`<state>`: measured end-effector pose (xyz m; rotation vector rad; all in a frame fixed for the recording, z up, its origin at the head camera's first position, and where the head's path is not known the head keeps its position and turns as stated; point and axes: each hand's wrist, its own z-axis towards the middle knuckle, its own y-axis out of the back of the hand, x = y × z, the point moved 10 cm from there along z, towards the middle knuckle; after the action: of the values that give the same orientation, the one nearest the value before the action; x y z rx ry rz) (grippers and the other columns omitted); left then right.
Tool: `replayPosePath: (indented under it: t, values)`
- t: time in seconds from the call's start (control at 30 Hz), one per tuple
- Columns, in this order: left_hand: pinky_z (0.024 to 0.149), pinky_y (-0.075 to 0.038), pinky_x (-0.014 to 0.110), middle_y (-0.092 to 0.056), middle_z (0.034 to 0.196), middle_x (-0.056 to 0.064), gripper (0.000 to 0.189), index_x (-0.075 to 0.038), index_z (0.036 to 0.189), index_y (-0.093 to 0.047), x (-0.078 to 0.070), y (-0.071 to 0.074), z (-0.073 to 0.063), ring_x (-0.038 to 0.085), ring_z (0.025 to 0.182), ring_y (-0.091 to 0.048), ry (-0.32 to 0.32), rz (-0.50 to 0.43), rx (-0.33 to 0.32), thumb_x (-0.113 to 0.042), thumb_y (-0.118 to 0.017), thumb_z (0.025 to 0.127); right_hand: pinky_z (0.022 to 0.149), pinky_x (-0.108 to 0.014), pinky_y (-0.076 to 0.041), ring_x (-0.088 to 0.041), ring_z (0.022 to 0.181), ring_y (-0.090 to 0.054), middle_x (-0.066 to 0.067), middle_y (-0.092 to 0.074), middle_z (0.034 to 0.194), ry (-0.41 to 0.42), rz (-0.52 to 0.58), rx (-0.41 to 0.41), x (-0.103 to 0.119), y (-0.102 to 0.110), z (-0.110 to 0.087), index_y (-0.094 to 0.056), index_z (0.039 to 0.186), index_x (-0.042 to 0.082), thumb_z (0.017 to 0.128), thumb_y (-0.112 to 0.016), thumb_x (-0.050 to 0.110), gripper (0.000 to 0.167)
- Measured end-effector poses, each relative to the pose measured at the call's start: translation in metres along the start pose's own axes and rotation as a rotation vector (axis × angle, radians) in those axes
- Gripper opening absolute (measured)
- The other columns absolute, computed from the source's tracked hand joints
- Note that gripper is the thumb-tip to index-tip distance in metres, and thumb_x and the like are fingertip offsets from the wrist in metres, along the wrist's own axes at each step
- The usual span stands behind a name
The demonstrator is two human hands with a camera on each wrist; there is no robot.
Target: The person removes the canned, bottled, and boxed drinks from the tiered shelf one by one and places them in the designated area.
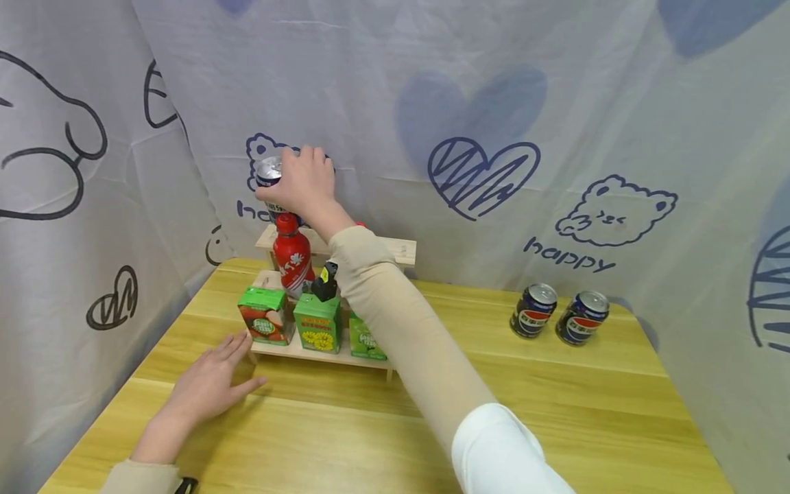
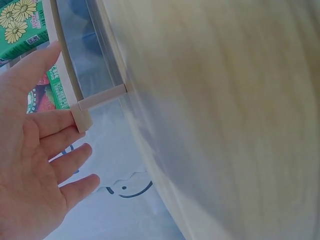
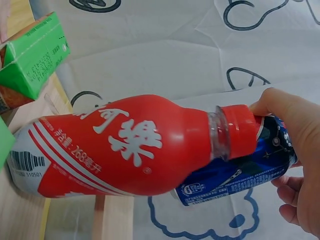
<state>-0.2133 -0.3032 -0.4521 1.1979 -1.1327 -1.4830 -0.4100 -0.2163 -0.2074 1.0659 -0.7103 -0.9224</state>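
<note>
My right hand (image 1: 308, 182) grips a dark blue soda can (image 1: 269, 169) with a silver top, just above or at the upper tier of the small wooden rack (image 1: 398, 249); contact there is hard to tell. In the right wrist view the can (image 3: 235, 175) is partly behind a red bottle (image 3: 165, 145), which stands on the rack's middle level. My left hand (image 1: 206, 381) is at the rack's left front corner. Its fingers touch the wood in the left wrist view, with the thumb spread apart.
On the lower tier stand a red-and-green juice box (image 1: 265, 319), a green box with yellow flowers (image 1: 317, 326) and a light green box (image 1: 364, 339), partly behind my right sleeve. Two more soda cans (image 1: 534, 312) (image 1: 582, 319) stand at the table's back right. A patterned curtain (image 1: 382, 103) hangs behind.
</note>
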Motion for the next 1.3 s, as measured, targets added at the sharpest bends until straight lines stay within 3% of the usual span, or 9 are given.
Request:
replayPosePath:
  t: [0.3,0.6,0.97,1.3]
  values:
    - [0.111,-0.034,0.064,-0.037,0.152,0.025,0.086,0.004,0.145,-0.04,-0.002,0.0,-0.002,0.048,0.138,-0.036,0.004,0.007,0.012,-0.057,-0.063,0.088,0.094,-0.025,-0.042,-0.014,0.115,-0.044,0.003,-0.053,0.124,0.007,0.006,-0.01,-0.011,0.012,-0.011,-0.049,0.134,0.026,0.078,-0.055,0.076,0.075]
    - [0.111,-0.034,0.064,-0.037,0.151,0.026,0.087,0.005,0.145,-0.041,-0.002,0.0,-0.005,0.049,0.137,-0.037,-0.001,0.009,0.017,-0.057,-0.063,0.087,0.091,-0.027,-0.042,-0.015,0.115,-0.043,0.002,-0.053,0.125,0.031,0.024,-0.032,-0.025,0.026,-0.024,-0.048,0.136,0.026,0.081,-0.054,0.069,0.07]
    - [0.109,-0.036,0.065,-0.038,0.151,0.027,0.086,0.006,0.144,-0.041,-0.005,0.005,-0.004,0.05,0.136,-0.038,-0.012,0.015,0.011,-0.055,-0.064,0.087,0.094,-0.029,-0.041,-0.017,0.118,-0.043,0.001,-0.052,0.13,0.017,0.065,-0.048,-0.061,0.043,-0.035,-0.047,0.139,0.026,0.08,-0.058,0.065,0.072]
    - [0.11,-0.034,0.065,-0.037,0.151,0.027,0.087,0.006,0.144,-0.041,-0.005,0.006,-0.003,0.05,0.137,-0.037,-0.007,0.014,0.026,-0.056,-0.064,0.087,0.093,-0.034,-0.043,-0.019,0.115,-0.046,-0.001,-0.055,0.125,0.029,0.07,-0.102,-0.097,0.046,-0.048,-0.05,0.14,0.025,0.08,-0.061,0.064,0.073]
